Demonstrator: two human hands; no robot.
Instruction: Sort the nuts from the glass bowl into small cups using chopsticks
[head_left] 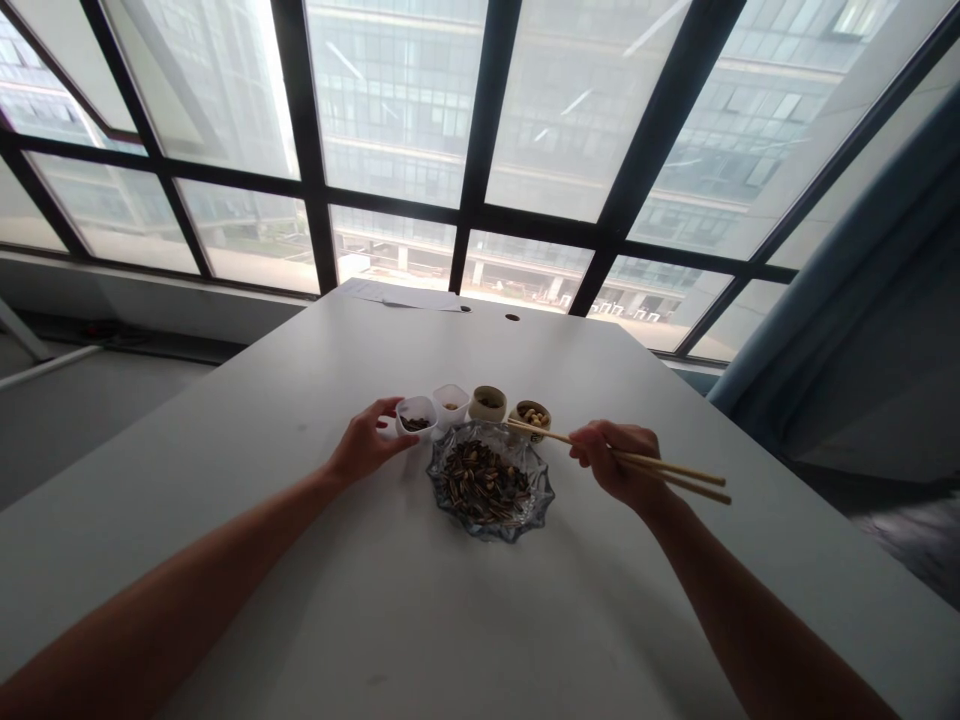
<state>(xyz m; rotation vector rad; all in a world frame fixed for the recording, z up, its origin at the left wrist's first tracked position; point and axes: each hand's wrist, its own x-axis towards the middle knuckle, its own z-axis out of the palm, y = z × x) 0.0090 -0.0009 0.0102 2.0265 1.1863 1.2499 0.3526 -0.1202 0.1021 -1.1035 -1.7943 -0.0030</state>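
My left hand (369, 437) curls its fingers around the side of a small white cup (416, 407) with dark seeds inside. In my right hand (619, 455) is a pair of wooden chopsticks (675, 473), their tips over the rim of a small tan cup (545, 412) that contains pale nuts. Between the hands stands a scalloped glass bowl (540, 515) heaped with striped sunflower seeds (484, 485). A second white cup (451, 397), with a little in its bottom, and another tan cup (488, 397) with dark contents complete the row behind the bowl.
All of it stands on a white table (360, 610). Papers (397, 294) lie at its far edge, near two dark round holes. Beyond are dark-framed windows (469, 220), with a blue-grey curtain (855, 270) at the right.
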